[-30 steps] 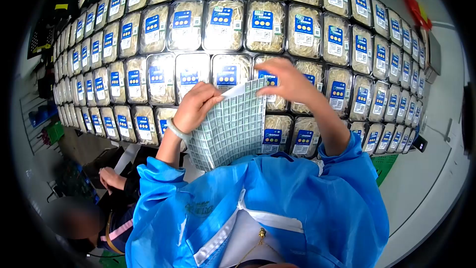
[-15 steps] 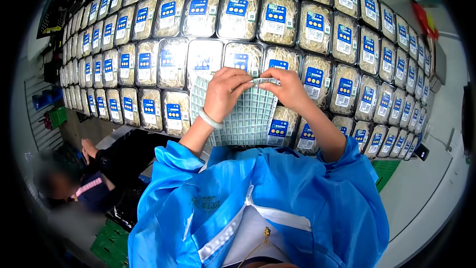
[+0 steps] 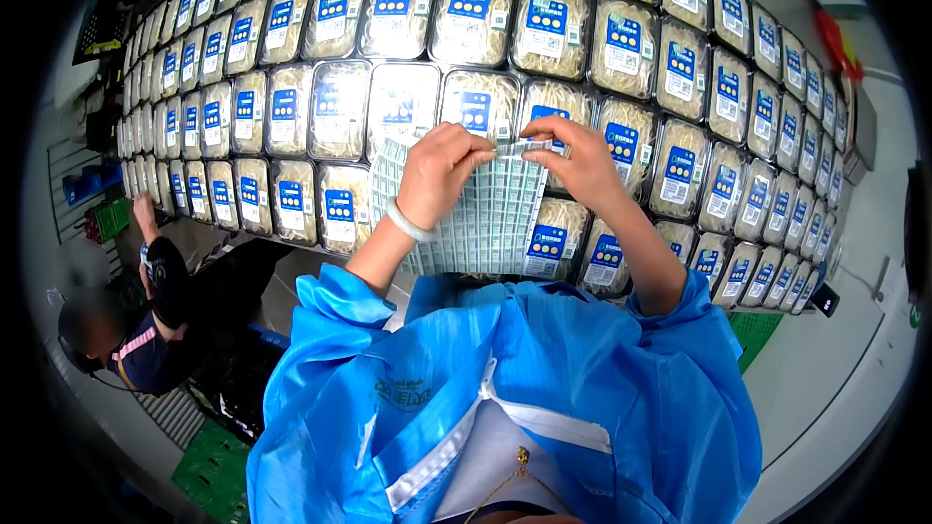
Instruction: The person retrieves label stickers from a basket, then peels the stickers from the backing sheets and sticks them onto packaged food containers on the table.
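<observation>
A sheet of small green-and-white stickers (image 3: 476, 233) hangs in front of my chest, over the near trays. My left hand (image 3: 437, 175), with a pale bangle on its wrist, pinches the sheet's top edge. At the same edge, just to the right, the thumb and forefinger of my right hand (image 3: 578, 160) close on the sheet's upper right part; whether a loose sticker is between them is too small to tell. Beyond my hands lies a clear-lidded tray of bean sprouts (image 3: 478, 102) with a blue-and-white label.
Rows of similar packed trays (image 3: 388, 15) cover the table, many with a small green sticker beside the main label. At the left another person (image 3: 146, 330) sits with an arm reaching to the table edge. Green crates (image 3: 209, 475) stand on the floor.
My right fingers have shifted slightly right, away from my left fingertips, along the sheet's top edge. The person at the left has raised an arm toward the trays.
</observation>
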The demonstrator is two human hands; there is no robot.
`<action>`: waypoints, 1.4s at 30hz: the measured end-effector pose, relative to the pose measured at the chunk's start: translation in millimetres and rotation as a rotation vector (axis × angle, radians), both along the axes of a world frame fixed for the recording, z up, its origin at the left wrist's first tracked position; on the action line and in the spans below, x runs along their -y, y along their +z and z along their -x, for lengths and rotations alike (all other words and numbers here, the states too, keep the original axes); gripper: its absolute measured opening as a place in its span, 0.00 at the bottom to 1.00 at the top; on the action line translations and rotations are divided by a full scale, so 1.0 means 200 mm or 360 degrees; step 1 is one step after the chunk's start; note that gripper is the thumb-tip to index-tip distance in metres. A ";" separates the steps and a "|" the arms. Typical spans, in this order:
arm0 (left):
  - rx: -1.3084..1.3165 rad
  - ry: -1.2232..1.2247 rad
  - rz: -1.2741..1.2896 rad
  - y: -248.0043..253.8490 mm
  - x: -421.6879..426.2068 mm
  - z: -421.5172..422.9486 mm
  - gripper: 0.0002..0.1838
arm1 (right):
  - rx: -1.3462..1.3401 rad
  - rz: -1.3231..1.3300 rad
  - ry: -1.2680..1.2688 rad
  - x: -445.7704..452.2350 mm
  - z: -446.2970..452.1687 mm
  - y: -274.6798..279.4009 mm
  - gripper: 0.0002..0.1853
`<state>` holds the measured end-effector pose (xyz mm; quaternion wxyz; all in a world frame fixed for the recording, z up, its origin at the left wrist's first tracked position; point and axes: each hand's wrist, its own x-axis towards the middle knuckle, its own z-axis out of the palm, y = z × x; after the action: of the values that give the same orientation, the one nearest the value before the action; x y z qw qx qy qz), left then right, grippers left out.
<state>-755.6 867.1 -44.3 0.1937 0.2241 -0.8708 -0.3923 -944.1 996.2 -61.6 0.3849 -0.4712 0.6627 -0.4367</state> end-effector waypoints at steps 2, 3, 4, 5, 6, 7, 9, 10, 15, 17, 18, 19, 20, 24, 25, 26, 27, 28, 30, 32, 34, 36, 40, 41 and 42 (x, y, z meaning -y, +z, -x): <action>-0.0019 -0.0035 0.0078 -0.01 0.00 0.00 0.05 | -0.0065 0.0042 -0.0007 -0.01 0.00 0.00 0.16; -0.0019 -0.0049 0.0107 -0.01 0.01 0.00 0.05 | -0.0087 0.0053 -0.0006 -0.01 0.00 0.01 0.15; -0.0027 -0.0079 0.0171 0.01 0.00 -0.01 0.05 | -0.0085 0.0068 -0.0001 -0.02 0.00 0.03 0.15; -0.0036 -0.0105 0.0216 0.03 -0.01 -0.01 0.06 | -0.0108 -0.0013 -0.0004 -0.02 -0.01 0.06 0.16; -0.0044 -0.0114 0.0245 0.04 -0.02 -0.02 0.06 | -0.0085 0.0017 -0.0027 -0.03 -0.03 0.07 0.16; -0.0052 -0.0126 0.0276 0.03 -0.03 -0.04 0.07 | -0.0063 0.0049 -0.0054 -0.04 -0.04 0.07 0.16; -0.0068 -0.0101 0.0322 0.03 -0.05 -0.06 0.07 | -0.0037 -0.0045 -0.0047 -0.07 -0.04 0.07 0.18; -0.0085 -0.0087 0.0354 0.03 -0.06 -0.08 0.07 | 0.0077 -0.0050 -0.0071 -0.09 -0.06 0.06 0.18; 0.0010 -0.0077 0.0459 0.08 -0.08 -0.18 0.10 | 0.0580 -0.0337 -0.0107 -0.29 -0.15 -0.16 0.18; 0.0036 -0.0021 0.0529 0.07 -0.09 -0.23 0.09 | 0.0290 -0.0475 0.0171 -0.42 -0.21 -0.23 0.16; 0.0050 -0.0006 0.0561 0.05 -0.09 -0.26 0.10 | 0.0007 -0.0363 0.0271 -0.49 -0.25 -0.27 0.14; 0.0081 -0.0005 0.0579 0.03 -0.08 -0.28 0.10 | -0.0275 -0.0246 0.0373 -0.55 -0.29 -0.30 0.12; 0.0113 -0.0004 0.0598 0.02 -0.07 -0.30 0.10 | -0.0355 -0.0242 0.0401 -0.59 -0.32 -0.32 0.10; 0.0234 -0.0076 0.0598 0.03 -0.06 -0.30 0.11 | -0.0301 -0.0078 0.0312 -0.65 -0.36 -0.37 0.13; 0.0246 -0.0097 0.0607 0.04 -0.05 -0.29 0.11 | -0.0313 -0.0066 0.0323 -0.66 -0.36 -0.37 0.13; 0.0256 -0.0122 0.0614 0.04 -0.05 -0.28 0.11 | -0.0327 -0.0048 0.0336 -0.67 -0.35 -0.38 0.12; 0.0257 -0.0154 0.0623 0.05 -0.04 -0.27 0.11 | -0.0337 -0.0030 0.0350 -0.67 -0.35 -0.38 0.12; 0.0262 -0.0185 0.0632 0.06 -0.03 -0.27 0.11 | -0.0333 -0.0035 0.0349 -0.68 -0.36 -0.38 0.12; 0.0287 -0.0204 0.0659 0.10 -0.03 -0.27 0.10 | -0.0386 -0.0024 0.0382 -0.69 -0.36 -0.38 0.13; 0.0325 -0.0163 0.0665 0.11 -0.02 -0.29 0.10 | -0.0421 -0.0025 0.0411 -0.69 -0.35 -0.37 0.13; 0.0335 -0.0151 0.0708 0.12 0.00 -0.32 0.09 | -0.0442 -0.0035 0.0437 -0.69 -0.35 -0.36 0.13; 0.0333 -0.0150 0.0697 0.14 0.00 -0.32 0.09 | -0.0440 -0.0023 0.0428 -0.69 -0.35 -0.36 0.13; 0.0392 -0.0169 0.0702 0.19 -0.01 -0.35 0.08 | -0.0438 0.0042 0.0428 -0.70 -0.34 -0.36 0.13; 0.0434 -0.0177 0.0717 0.22 -0.01 -0.36 0.08 | -0.0440 0.0042 0.0443 -0.71 -0.34 -0.36 0.14; 0.0481 -0.0146 0.0706 0.23 -0.01 -0.37 0.08 | -0.0441 0.0044 0.0457 -0.71 -0.33 -0.36 0.14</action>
<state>-681.2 869.7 2.4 0.0880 0.1926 -0.9638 -0.1624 -877.2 1138.4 -132.6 0.3419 -0.6217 0.6293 -0.3172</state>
